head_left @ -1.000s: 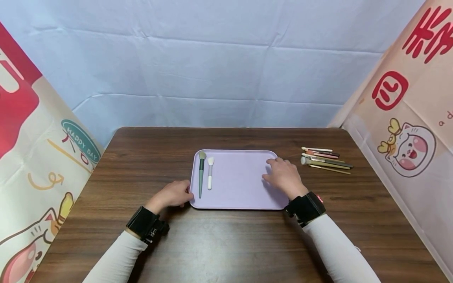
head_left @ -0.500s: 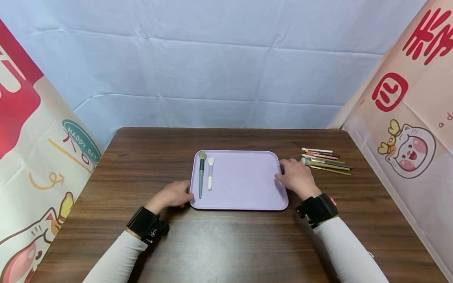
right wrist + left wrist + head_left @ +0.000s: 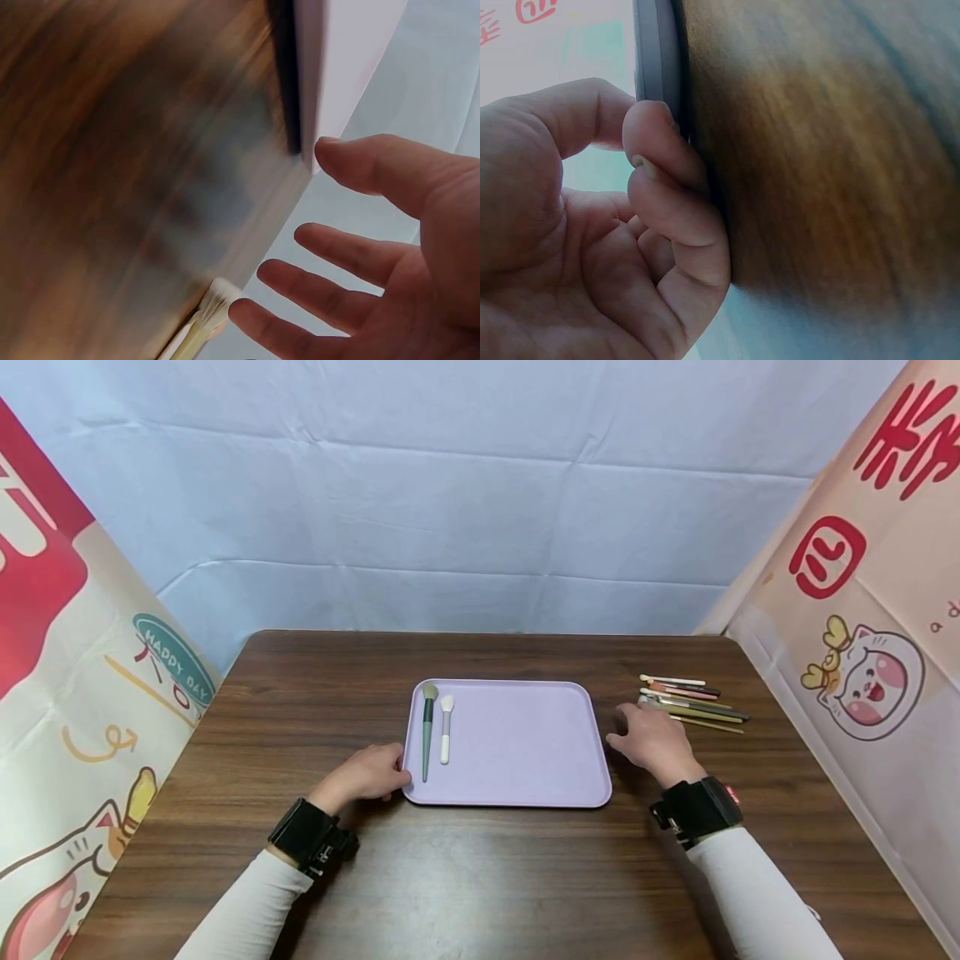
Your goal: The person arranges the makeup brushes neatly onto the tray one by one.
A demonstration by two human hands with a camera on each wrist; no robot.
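A lilac tray (image 3: 517,752) lies on the table with two makeup brushes at its left end. One is a green-handled makeup brush (image 3: 427,743), the other a shorter white makeup brush (image 3: 446,739). My left hand (image 3: 367,771) pinches the tray's near left rim, thumb on top; in the left wrist view its curled fingers (image 3: 679,202) meet the tray edge (image 3: 657,52). Between the tray and a pile of makeup brushes (image 3: 697,711), my right hand (image 3: 652,739) hovers with nothing in it. Its fingers are spread, close to a pale bristle head (image 3: 219,296) in the right wrist view.
The dark wooden table (image 3: 480,877) reaches forward to a pale blue cloth backdrop (image 3: 450,510). Printed cartoon sheets (image 3: 862,677) hang along both sides. Each wrist wears a black camera strap (image 3: 693,810).
My right hand has moved right, from over the tray's right end to beside the brush pile. The left hand and the two brushes on the tray have stayed put.
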